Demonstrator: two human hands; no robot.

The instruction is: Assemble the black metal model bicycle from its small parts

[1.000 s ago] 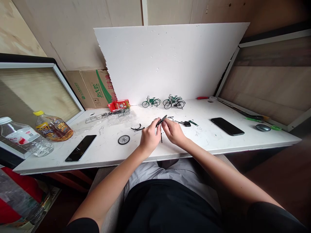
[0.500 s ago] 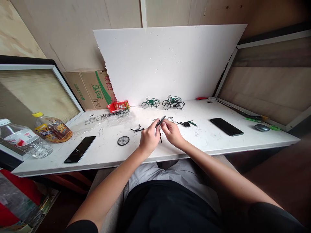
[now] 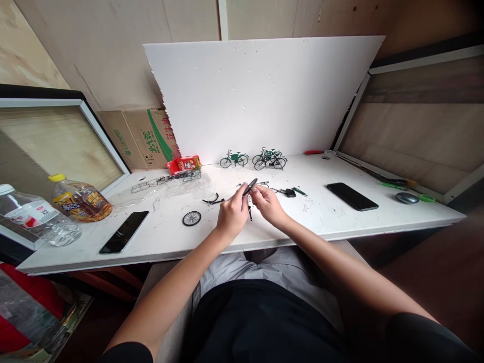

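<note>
Both my hands meet above the white table [image 3: 340,222] near its front edge. My left hand [image 3: 231,216] pinches a small black model bicycle wheel [image 3: 250,186], held up edge-on. My right hand [image 3: 267,204] has its fingers closed on the same wheel from the right, and a thin black part [image 3: 250,214] hangs down between the two hands. A second loose black wheel [image 3: 191,218] lies flat on the table to the left. A curved black mudguard piece [image 3: 212,200] lies just behind it. More small bicycle parts [image 3: 291,192] lie right of my hands.
Two finished green model bicycles [image 3: 235,160] [image 3: 270,159] stand at the back before a white board. Black phones lie at left [image 3: 124,231] and right [image 3: 352,196]. Two plastic bottles [image 3: 81,200] lie far left; a red packet [image 3: 184,164], wire parts, and a mouse [image 3: 407,197] are also there.
The view shifted slightly. My hands have stayed together on the wheel, drifting a little up and left, with the fingers working at it.
</note>
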